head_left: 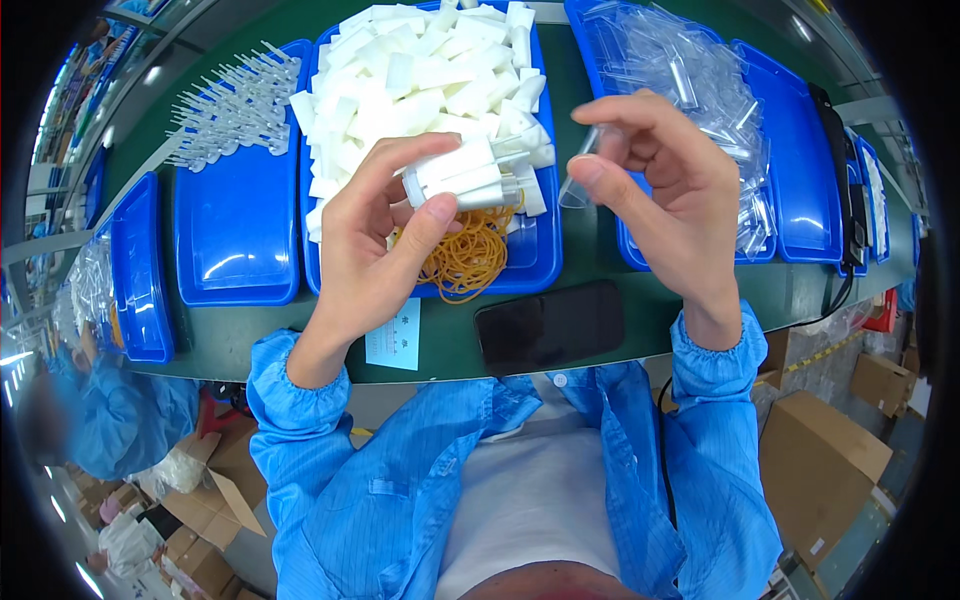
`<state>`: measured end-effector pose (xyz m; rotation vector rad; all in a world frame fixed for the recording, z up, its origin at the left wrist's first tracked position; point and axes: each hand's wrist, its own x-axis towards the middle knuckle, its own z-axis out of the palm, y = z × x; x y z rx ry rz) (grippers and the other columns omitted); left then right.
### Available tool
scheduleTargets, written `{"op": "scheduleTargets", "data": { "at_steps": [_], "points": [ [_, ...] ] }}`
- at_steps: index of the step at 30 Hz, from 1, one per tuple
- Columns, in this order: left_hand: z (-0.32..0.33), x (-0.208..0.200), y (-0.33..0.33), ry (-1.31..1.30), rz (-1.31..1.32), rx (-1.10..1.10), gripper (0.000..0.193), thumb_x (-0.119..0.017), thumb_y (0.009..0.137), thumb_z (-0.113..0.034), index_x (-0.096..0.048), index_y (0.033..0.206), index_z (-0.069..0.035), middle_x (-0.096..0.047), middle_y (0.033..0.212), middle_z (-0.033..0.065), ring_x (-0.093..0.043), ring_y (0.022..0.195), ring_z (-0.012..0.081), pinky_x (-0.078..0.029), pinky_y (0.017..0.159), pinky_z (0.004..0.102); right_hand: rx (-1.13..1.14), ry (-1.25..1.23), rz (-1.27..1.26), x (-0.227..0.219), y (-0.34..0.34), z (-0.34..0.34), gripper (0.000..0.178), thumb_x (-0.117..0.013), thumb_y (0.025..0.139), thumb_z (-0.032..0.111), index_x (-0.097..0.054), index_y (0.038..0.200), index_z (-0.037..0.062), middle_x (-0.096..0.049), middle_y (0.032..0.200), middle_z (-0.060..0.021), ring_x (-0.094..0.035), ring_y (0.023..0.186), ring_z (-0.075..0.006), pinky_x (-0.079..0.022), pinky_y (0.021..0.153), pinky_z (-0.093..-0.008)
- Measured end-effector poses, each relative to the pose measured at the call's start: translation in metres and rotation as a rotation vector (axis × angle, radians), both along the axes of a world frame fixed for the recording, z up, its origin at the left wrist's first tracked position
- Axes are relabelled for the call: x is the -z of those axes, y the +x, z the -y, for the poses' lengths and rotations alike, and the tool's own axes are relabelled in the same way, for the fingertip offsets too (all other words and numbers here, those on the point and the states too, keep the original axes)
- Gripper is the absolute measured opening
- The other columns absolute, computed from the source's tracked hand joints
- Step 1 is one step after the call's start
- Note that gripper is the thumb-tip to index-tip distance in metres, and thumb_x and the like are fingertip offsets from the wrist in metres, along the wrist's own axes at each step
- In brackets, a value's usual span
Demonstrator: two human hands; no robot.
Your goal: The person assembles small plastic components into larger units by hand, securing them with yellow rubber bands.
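Observation:
My left hand [375, 225] is closed round a small bundle of white block-like pieces [460, 178], pinched between thumb and fingers. Thin clear stems stick out of the bundle's right end. To its right, my right hand [670, 175] pinches a clear plastic tube [574, 190], held tilted between thumb and fingers, apart from the bundle. Below the bundle lies a heap of tan rubber bands [468, 258]. Behind the left hand, many white foam-like pieces [400, 75] fill a blue tray [540, 262]. Clear tubes [690, 75] are heaped in another blue tray beyond the right hand.
A black phone [548, 328] and a light-blue card [395, 338] lie at the green table's near edge. Leftward, white stemmed parts [235, 110] stand in rows over a blue tray [235, 245]. Cardboard boxes [815, 470] sit on the floor; a person in blue [125, 415] is at left.

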<state>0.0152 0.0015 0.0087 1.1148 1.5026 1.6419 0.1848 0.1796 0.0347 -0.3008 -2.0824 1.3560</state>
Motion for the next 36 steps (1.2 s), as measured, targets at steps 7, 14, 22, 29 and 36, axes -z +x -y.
{"op": "scheduleTargets", "data": {
  "at_steps": [7,14,22,29,36],
  "points": [
    [0.000,0.001,-0.002,0.001,-0.124,-0.018,0.030,-0.058,0.097,-0.010,-0.062,0.126,-0.004,-0.054,0.125,0.0109,-0.059,0.109,0.0187,-0.059,0.075,0.0277,-0.085,-0.396,-0.017,0.010,0.003,0.002,0.023,-0.070,0.090,0.003,-0.059,0.111,0.0015,-0.062,0.079,-0.0013,-0.059,0.065,-0.0034,-0.044,0.052,-0.0173],
    [-0.001,0.004,0.000,0.001,-0.148,-0.062,0.031,-0.063,0.093,-0.004,-0.064,0.124,-0.004,-0.054,0.125,0.0110,-0.059,0.112,0.0196,-0.059,0.077,0.0282,-0.038,-0.452,0.032,0.015,0.002,0.003,0.020,-0.069,0.091,0.004,-0.060,0.109,-0.0008,-0.069,0.088,-0.0073,-0.065,0.067,-0.0086,-0.049,0.054,-0.0201],
    [-0.004,0.007,0.001,0.023,-0.335,-0.089,0.038,-0.075,0.085,-0.005,-0.066,0.121,-0.006,-0.054,0.123,0.0099,-0.060,0.113,0.0211,-0.060,0.077,0.0284,-0.086,-0.584,0.011,0.017,-0.003,0.015,0.019,-0.069,0.091,0.005,-0.062,0.107,-0.0027,-0.070,0.085,-0.0091,-0.067,0.069,-0.0104,-0.051,0.057,-0.0210],
    [-0.004,0.008,0.001,0.012,-0.395,-0.101,0.036,-0.076,0.084,-0.007,-0.068,0.120,-0.006,-0.055,0.122,0.0106,-0.063,0.108,0.0210,-0.060,0.075,0.0283,-0.084,-0.556,0.001,0.020,-0.002,0.015,0.020,-0.069,0.091,0.003,-0.067,0.110,-0.0049,-0.071,0.087,-0.0108,-0.068,0.068,-0.0113,-0.052,0.057,-0.0211],
    [-0.002,0.008,0.001,0.019,-0.380,-0.100,0.032,-0.077,0.082,-0.006,-0.072,0.114,-0.008,-0.059,0.119,0.0104,-0.064,0.104,0.0207,-0.059,0.072,0.0276,-0.104,-0.502,-0.043,0.019,0.002,0.018,0.018,-0.071,0.090,0.004,-0.068,0.106,-0.0043,-0.071,0.086,-0.0100,-0.067,0.068,-0.0097,-0.051,0.057,-0.0201]
  ]
}}
